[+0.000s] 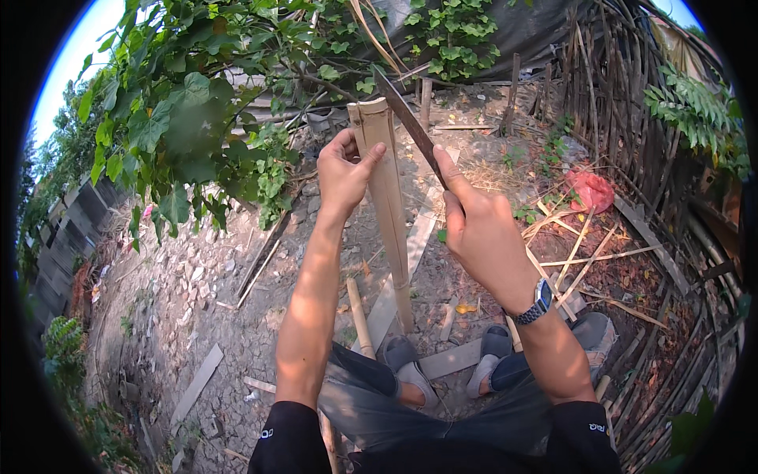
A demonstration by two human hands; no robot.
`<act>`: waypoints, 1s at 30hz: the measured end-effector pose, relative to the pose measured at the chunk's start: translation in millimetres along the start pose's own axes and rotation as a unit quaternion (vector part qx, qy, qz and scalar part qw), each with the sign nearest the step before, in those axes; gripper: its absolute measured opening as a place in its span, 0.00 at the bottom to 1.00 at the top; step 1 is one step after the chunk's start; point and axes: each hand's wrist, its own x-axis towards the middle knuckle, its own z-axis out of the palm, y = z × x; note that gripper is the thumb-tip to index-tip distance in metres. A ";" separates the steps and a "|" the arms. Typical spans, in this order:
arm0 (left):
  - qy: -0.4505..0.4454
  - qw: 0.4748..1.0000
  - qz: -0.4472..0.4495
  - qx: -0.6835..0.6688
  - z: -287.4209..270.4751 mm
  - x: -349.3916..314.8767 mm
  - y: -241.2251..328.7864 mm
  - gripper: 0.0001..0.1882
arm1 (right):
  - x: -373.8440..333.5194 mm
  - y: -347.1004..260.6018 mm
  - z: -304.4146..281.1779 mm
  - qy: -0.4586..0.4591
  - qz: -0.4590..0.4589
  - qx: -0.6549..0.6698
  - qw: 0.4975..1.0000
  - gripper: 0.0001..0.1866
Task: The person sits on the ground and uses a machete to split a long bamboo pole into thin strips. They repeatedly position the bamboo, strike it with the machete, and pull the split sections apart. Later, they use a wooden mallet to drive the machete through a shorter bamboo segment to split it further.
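The left hand [349,175] is clamped on a long, tan bamboo pole [386,189] standing at twelve o'clock, while the right hand [488,231] is closed around a long, dark metal knife [411,124] pointing toward eleven o'clock.

The split bamboo [387,189] looks woody and smooth along its pale, matt face, while the blade [406,122] is dark metal, dull and mottled. The watch band [532,314] is shiny linked metal, the sleeves [290,438] matt black cloth, and the jeans [497,411] faded denim. Thin, crinkled plastic forms the red bag [589,190], rough wooden sticks the fence [608,87], and dry, cracked earth the ground [260,332].
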 end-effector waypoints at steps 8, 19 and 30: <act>-0.005 1.000 -0.007 0.024 -15.4 -2.3 4.0 0.17 | 19.1 -8.4 -9.1 -0.024 -0.056 -0.042 0.997 0.28; -0.046 0.998 -0.012 0.045 -30.9 -6.2 10.8 0.16 | -18.1 6.8 42.0 -0.046 -0.049 0.025 0.997 0.29; 0.073 0.944 0.250 0.205 -33.6 28.9 49.3 0.28 | -12.3 3.3 66.3 -0.033 0.126 0.134 0.982 0.21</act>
